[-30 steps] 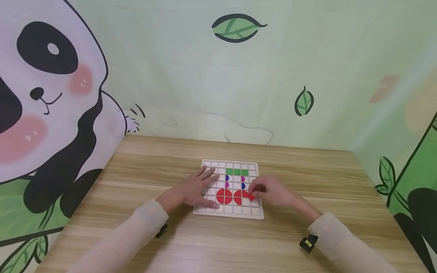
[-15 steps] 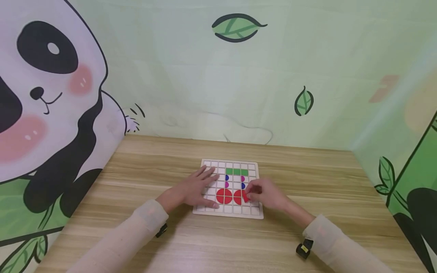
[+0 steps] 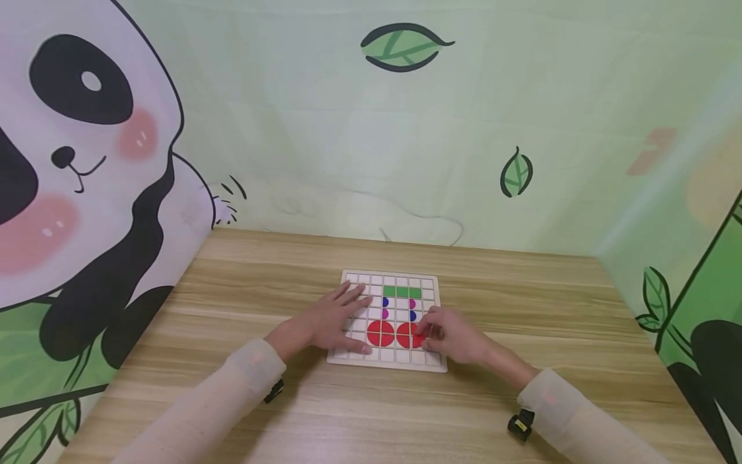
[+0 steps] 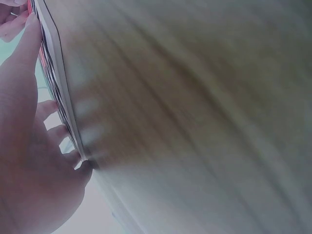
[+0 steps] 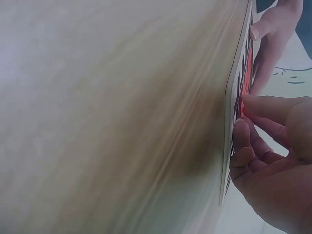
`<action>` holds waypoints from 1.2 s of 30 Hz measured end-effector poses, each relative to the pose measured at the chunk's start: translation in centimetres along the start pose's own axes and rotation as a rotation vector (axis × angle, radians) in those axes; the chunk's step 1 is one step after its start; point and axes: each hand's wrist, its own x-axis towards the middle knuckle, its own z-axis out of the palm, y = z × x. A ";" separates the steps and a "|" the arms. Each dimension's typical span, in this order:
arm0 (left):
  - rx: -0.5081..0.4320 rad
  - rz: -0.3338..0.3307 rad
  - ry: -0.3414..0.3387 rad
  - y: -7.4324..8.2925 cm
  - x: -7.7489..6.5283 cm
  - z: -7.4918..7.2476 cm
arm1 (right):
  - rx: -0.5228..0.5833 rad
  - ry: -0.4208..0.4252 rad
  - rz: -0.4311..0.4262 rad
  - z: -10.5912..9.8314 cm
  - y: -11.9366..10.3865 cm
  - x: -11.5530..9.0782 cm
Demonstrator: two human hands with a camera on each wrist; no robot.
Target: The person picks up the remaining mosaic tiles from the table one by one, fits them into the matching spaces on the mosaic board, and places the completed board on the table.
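A white square grid board [image 3: 400, 362] lies on the table, bearing coloured pieces in its cells. My left hand [image 3: 333, 319] rests spread on its left side, fingers straight. Near the board's right edge, my right hand [image 3: 458, 335] has thumb and fingertips at a red quarter-circle piece [image 3: 417, 341], pinching it at the lower right of a red circle. In the right wrist view the fingertips [image 5: 248, 101] meet around a bit of red close on the board. A second red circle [image 3: 380, 334] made of quarters sits to the left.
Higher on the board are a row of green squares [image 3: 402, 292] and small blue and magenta half circles, such as a magenta half circle [image 3: 385, 314]. The wooden table [image 3: 278, 258] ends at a printed backdrop [image 3: 290, 129]. A black wrist camera [image 3: 520, 425] hangs below the right sleeve.
The right hand has brought the red quarter piece leftward and down into the corner of the right circle, which now looks whole. The left hand has stayed in place.
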 end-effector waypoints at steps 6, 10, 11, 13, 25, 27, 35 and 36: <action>-0.004 -0.003 0.001 0.1 0.0 -0.1 | -0.017 -0.003 -0.007 0.0 -0.1 0.2; -0.001 -0.002 -0.005 0.2 0.0 -0.1 | -0.040 -0.010 -0.013 0.0 -0.3 0.1; -0.002 -0.002 -0.006 0.2 0.0 0.0 | -0.044 -0.012 -0.016 0.0 -0.3 0.1; -0.002 -0.001 -0.006 0.3 0.1 0.0 | -0.049 -0.015 -0.022 -0.1 -0.3 0.0; 0.018 0.006 -0.010 0.7 0.0 -0.3 | -0.081 -0.038 -0.041 -0.5 -0.5 -0.5; 0.014 0.006 -0.013 0.8 0.0 -0.3 | -0.090 -0.040 -0.043 -0.5 -0.5 -0.5; -0.001 -0.001 -0.016 0.8 0.0 -0.3 | -0.093 -0.024 -0.028 -0.7 -0.3 -0.7; -0.008 -0.001 -0.021 0.8 0.0 -0.2 | -0.094 -0.028 -0.031 -0.8 -0.5 -0.8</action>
